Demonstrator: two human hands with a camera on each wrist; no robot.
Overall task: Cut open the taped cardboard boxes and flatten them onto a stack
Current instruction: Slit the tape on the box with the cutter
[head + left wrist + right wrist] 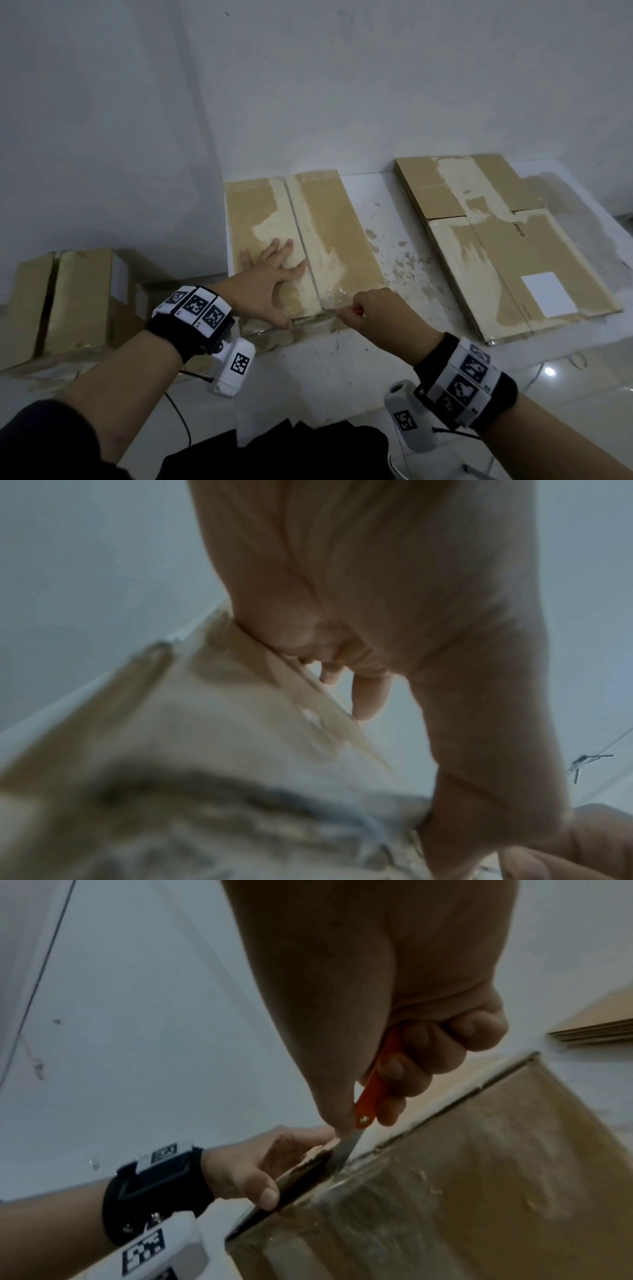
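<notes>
A taped cardboard box [329, 236] lies on the white surface with a seam down its middle. My left hand [270, 277] is spread flat on the left flap, fingers straight, with the thumb at the near edge [267, 1194]. My right hand [383, 315] grips an orange-handled knife [373, 1093]. Its blade [346, 1148] is stuck into the tape at the near end of the seam, right beside my left thumb. The left wrist view shows only the palm [377, 615] against the blurred box [205, 750]. A stack of flattened boxes [496, 246] lies to the right.
Another cardboard box [68, 301] with a split top stands on the floor at the left. A white wall rises just behind the boxes. Bare white surface [400, 260] with tape scraps separates box and stack. Dark cloth [291, 448] and a cable [181, 418] lie near me.
</notes>
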